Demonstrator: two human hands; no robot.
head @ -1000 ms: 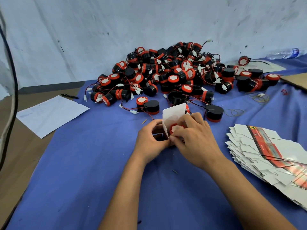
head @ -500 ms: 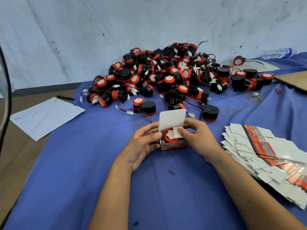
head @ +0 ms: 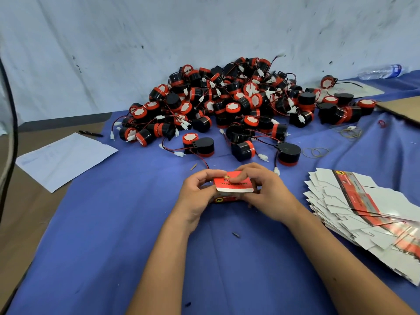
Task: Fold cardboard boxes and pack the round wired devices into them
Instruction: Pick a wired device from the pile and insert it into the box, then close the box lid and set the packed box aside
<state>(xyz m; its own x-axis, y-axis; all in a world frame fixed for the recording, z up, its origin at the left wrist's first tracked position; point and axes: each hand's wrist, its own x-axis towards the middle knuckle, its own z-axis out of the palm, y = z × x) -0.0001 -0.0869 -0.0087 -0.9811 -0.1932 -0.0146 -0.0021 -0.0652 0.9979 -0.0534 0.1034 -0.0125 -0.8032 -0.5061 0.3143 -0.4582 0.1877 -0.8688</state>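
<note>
Resting on the blue table (head: 141, 258) between both hands, a small red box (head: 234, 186) was gripped by the left hand (head: 196, 193) and right hand (head: 268, 193) at either end, its long axis crosswise, lid flap lowered. Loose devices (head: 227, 105) were heaped just beyond.

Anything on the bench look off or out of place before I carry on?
Two small things: a dark scrap lies loose on the blue cloth near the forearms, and the flat box blanks on the right have slid into a ragged fan. Nothing looks damaged.
</note>
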